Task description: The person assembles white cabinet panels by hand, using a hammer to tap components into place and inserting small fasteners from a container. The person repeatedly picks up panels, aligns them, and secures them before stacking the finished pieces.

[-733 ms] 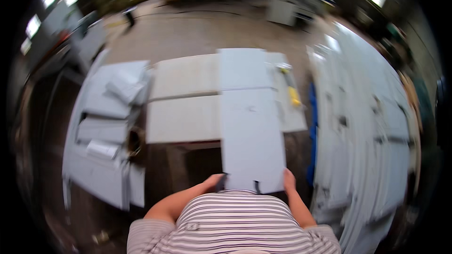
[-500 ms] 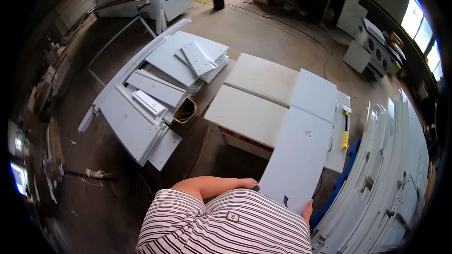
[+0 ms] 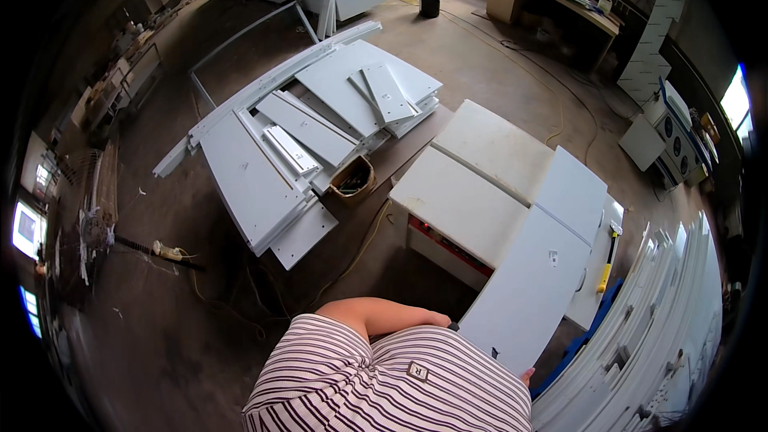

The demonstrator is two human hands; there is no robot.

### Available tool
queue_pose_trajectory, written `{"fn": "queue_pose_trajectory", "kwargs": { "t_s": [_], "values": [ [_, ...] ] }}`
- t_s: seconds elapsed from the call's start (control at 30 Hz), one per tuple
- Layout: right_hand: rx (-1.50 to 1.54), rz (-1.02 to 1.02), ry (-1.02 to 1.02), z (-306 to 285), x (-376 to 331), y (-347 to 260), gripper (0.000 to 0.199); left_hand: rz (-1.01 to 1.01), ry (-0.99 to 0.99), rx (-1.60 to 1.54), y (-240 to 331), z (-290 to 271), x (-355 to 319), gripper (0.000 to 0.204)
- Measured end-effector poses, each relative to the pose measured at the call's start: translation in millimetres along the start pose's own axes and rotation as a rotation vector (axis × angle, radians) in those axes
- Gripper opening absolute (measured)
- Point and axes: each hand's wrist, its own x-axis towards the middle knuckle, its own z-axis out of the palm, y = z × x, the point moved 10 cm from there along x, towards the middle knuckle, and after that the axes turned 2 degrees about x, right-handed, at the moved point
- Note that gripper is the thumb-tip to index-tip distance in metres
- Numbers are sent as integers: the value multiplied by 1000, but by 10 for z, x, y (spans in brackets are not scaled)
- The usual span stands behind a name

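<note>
A long white panel lies along the right part of a pale-topped workbench, its near end close against my striped shirt. My left hand is bent in at the panel's near left corner, closed beside a small dark piece whose kind I cannot make out. At the near right edge of the panel, my right hand shows only fingertips gripping the edge; the rest is hidden behind my body. Near that end sits a small dark mark or fitting. A second white panel lies beyond the long one.
A hammer with a yellow-and-black handle rests on a white board to the right. White strips stand stacked beside it. To the left, white boards lie piled next to a basket. A black bucket and cables are on the floor.
The view has swung left, so the scene sits farther right in the picture. Both hands stay at the panel's near end, and less of my right hand shows.
</note>
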Motion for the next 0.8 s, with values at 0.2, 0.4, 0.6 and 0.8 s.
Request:
{"fn": "queue_pose_trajectory", "kwargs": {
  "t_s": [0.2,0.4,0.6,0.8],
  "values": [
    [-19,14,-16,119,-13,31,65,29,5,29,-24,-19,2,34],
    [4,18,-24,-34,-60,145,66,118,-11,121,-96,-15,176,34],
    [-243,-97,36,-476,-96,87,67,211,-15,155,-79,-68,134,38],
    [-598,-166,281,-419,-592,-552,76,-20,84,-25,328,-273,-228,23]
  ]
}}
